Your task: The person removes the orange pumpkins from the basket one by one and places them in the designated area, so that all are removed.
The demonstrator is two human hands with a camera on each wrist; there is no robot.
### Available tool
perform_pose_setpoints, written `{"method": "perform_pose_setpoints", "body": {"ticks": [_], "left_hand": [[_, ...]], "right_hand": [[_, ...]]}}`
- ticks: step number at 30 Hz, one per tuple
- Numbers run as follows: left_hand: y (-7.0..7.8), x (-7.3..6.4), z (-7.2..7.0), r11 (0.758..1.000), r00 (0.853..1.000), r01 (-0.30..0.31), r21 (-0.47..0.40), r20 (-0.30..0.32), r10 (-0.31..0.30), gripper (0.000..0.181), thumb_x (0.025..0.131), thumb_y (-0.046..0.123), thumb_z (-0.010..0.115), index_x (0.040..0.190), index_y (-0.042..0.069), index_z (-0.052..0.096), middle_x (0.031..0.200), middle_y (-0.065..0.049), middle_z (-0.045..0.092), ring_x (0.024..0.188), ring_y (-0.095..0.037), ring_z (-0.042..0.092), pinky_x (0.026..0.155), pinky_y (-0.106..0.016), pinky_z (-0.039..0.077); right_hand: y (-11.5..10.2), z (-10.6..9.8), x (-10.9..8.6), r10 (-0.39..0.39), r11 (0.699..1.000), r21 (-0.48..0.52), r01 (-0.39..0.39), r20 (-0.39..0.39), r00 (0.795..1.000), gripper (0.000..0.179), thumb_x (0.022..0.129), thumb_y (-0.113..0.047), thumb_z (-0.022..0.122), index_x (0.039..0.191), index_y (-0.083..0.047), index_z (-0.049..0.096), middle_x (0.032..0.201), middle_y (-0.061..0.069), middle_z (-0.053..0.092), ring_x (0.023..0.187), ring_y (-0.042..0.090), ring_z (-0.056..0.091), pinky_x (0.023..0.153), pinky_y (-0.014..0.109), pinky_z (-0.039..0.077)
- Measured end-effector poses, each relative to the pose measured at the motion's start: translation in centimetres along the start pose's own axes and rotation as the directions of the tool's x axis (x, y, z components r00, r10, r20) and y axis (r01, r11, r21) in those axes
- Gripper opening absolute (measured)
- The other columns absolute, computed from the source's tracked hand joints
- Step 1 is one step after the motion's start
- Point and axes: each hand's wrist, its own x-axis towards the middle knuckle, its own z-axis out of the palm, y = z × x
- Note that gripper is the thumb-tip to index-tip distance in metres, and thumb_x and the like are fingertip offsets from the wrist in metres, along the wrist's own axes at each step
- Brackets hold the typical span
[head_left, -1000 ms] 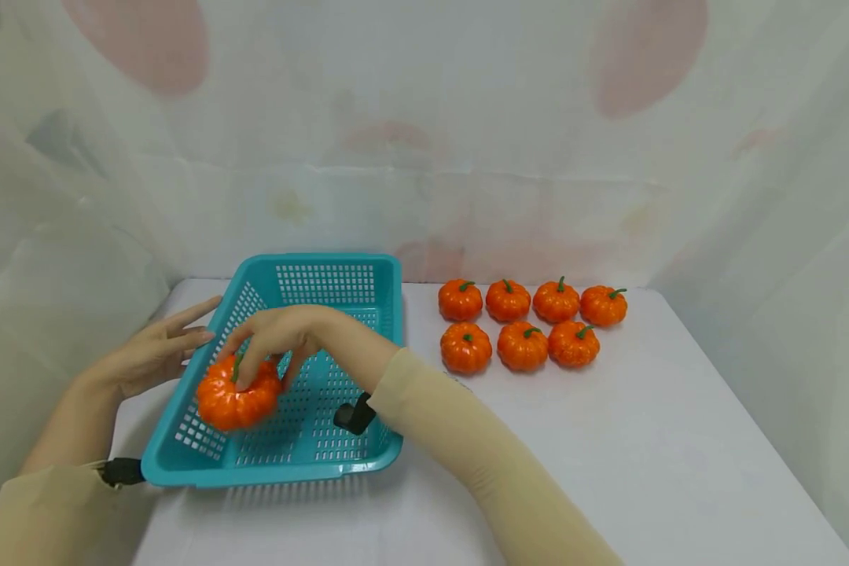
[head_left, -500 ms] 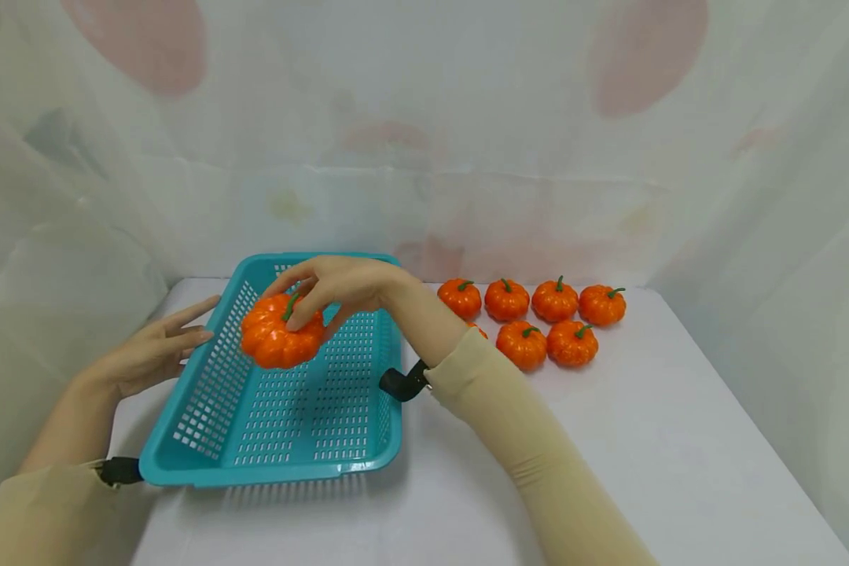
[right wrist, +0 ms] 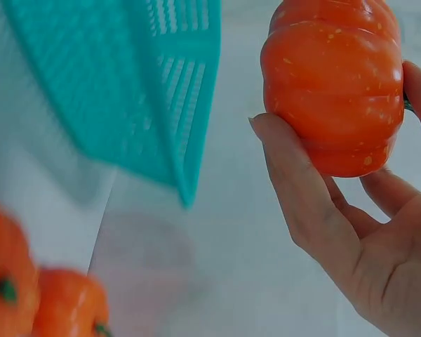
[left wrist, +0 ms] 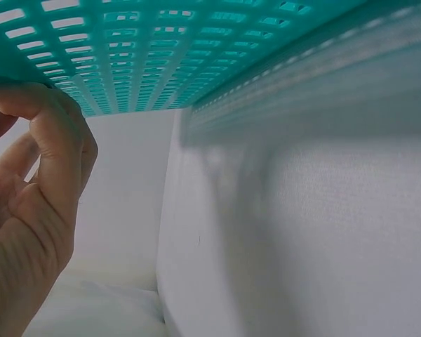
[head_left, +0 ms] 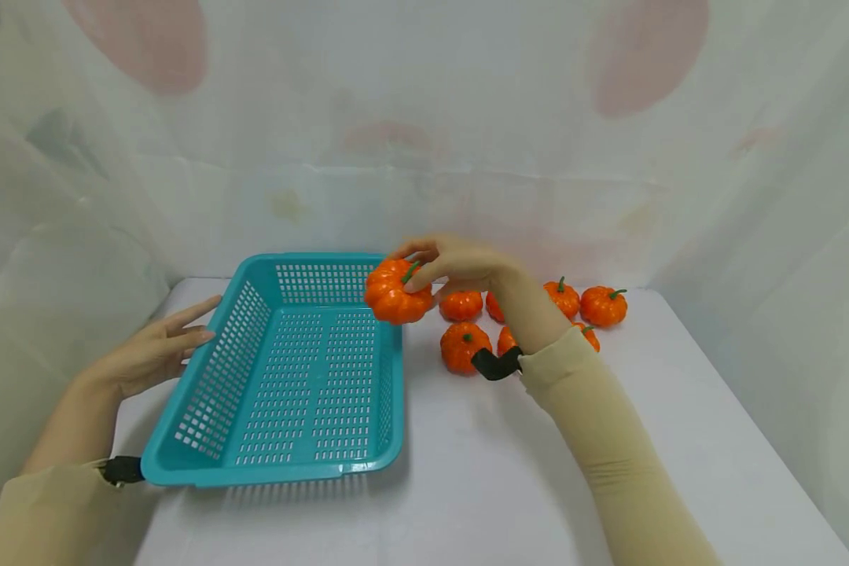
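Note:
My right hand (head_left: 460,263) holds a small orange pumpkin (head_left: 396,292) with a green stem, raised over the right rim of the turquoise basket (head_left: 255,477). In the right wrist view the thumb and fingers grip the pumpkin (right wrist: 333,91) from its sides, with the basket's wall (right wrist: 105,91) beside it. Fingertips of my left hand (head_left: 148,354) touch the basket's left side. In the left wrist view that hand (left wrist: 38,182) has its fingers bent lightly at the basket's edge (left wrist: 161,63); the fingertips are partly hidden. The basket's inside shows only its slotted floor.
Several more pumpkins stand in two rows on the white table (head_left: 608,456) to the right, including a front-left one (head_left: 464,348) and a back-right one (head_left: 604,306). My right forearm hides part of them. A patterned white curtain (head_left: 509,141) hangs behind and at both sides.
My right hand has lifted the pumpkin out of the basket and carried it right and away from me, to the basket's far right corner. The left hand and basket have stayed put.

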Motion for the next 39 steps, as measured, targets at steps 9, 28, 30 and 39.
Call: {"method": "perform_pose_setpoints", "body": {"ticks": [9,28,30,39], "left_hand": [[0.1,0.2,-0.2,1.000,1.000,0.010,-0.001,-0.002,-0.010,0.071,0.106,0.014,0.042,0.160,0.024,-0.002,0.124,0.018,0.065,0.104,-0.008,0.069,0.085,-0.035,0.058],[0.3,0.1,-0.1,0.999,1.000,0.028,0.021,-0.015,-0.027,0.071,0.106,0.016,0.042,0.160,0.024,-0.002,0.122,0.021,0.065,0.105,-0.007,0.069,0.084,-0.035,0.058],[0.4,0.1,-0.1,1.000,1.000,0.023,0.013,-0.016,-0.023,0.071,0.106,0.015,0.042,0.160,0.023,-0.002,0.122,0.020,0.065,0.104,-0.007,0.069,0.084,-0.035,0.058],[0.4,0.0,0.0,0.999,0.999,0.035,0.020,-0.021,-0.035,0.071,0.106,0.016,0.043,0.160,0.024,-0.002,0.123,0.020,0.065,0.105,-0.008,0.069,0.085,-0.036,0.058]], "right_hand": [[3.5,-4.9,-4.0,0.076,0.997,0.001,-0.077,-0.160,0.984,0.053,0.091,-0.010,0.064,0.141,-0.013,0.047,0.126,0.009,0.051,0.100,0.022,0.059,0.084,0.035,0.058],[8.9,-11.7,-10.9,0.183,0.983,0.061,-0.173,-0.331,0.926,0.062,0.097,-0.016,0.059,0.151,-0.008,0.030,0.135,0.008,0.046,0.109,0.018,0.059,0.095,0.042,0.056],[9.2,-12.2,-11.5,0.176,0.984,0.067,-0.163,-0.338,0.924,0.063,0.098,-0.017,0.059,0.152,-0.007,0.029,0.131,0.005,0.049,0.108,0.018,0.059,0.095,0.043,0.056],[11.3,-14.0,-14.3,0.223,0.974,0.109,-0.196,-0.387,0.895,0.057,0.099,-0.022,0.059,0.149,-0.011,0.035,0.118,-0.005,0.052,0.100,0.014,0.062,0.090,0.033,0.058]]}}
